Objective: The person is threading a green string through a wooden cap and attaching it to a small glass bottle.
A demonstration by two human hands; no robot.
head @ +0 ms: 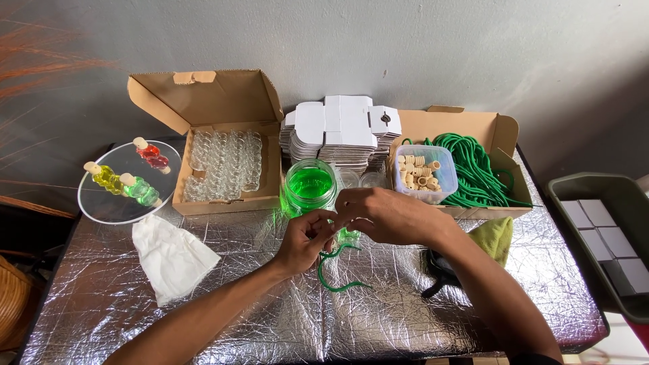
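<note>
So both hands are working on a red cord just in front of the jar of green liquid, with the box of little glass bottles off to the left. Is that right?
Not quite: the cord is green, not red, as the head view shows. The rest holds: both the left hand and right hand work on it just in front of the jar of green liquid, with the box of little glass bottles to the left.

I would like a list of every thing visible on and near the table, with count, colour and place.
green cord piece: one, green, between the hands
jar: one, green liquid, table centre
small bottles: many, clear, left cardboard box
filled bottles: three, red, yellow, green, round clear plate
flat cartons: stack, white, back centre
cork tub: one, clear, right box
cord bundle: one, green, right box
cloth: one, white, left
bin: one, dark, far right
left hand: at cord
right hand: at cord
</note>
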